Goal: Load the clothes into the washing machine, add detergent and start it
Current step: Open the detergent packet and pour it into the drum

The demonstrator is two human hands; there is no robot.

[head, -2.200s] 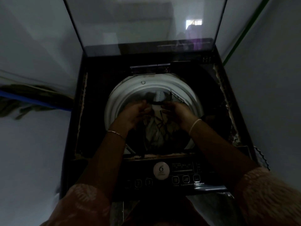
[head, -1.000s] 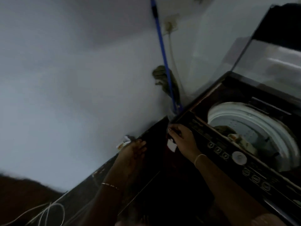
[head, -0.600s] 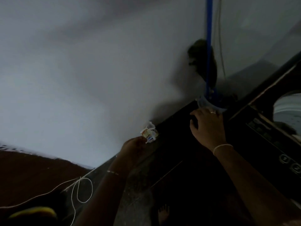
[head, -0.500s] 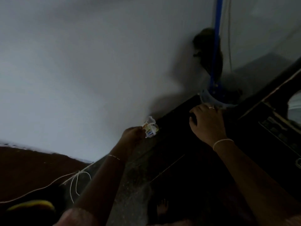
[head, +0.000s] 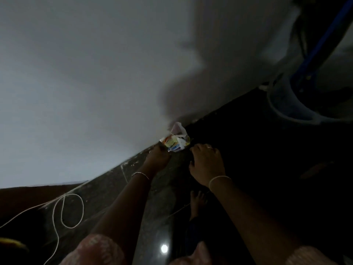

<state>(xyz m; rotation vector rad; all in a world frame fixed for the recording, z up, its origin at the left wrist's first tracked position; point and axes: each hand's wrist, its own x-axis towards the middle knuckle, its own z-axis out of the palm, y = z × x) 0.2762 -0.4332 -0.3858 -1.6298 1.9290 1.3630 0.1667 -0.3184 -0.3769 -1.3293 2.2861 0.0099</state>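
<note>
The detergent step seems in hand: the left hand (head: pixel 159 156) has its grip closed on a crumpled, glossy printed detergent sachet (head: pixel 175 142) low by the pale wall (head: pixel 95 83) over the dark floor (head: pixel 166 188), the right hand (head: pixel 207 165) beside it loose and empty, next likely carrying it to the unseen washer

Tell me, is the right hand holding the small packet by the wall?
No, the left hand grips the packet; the right hand is beside it, empty.
</note>
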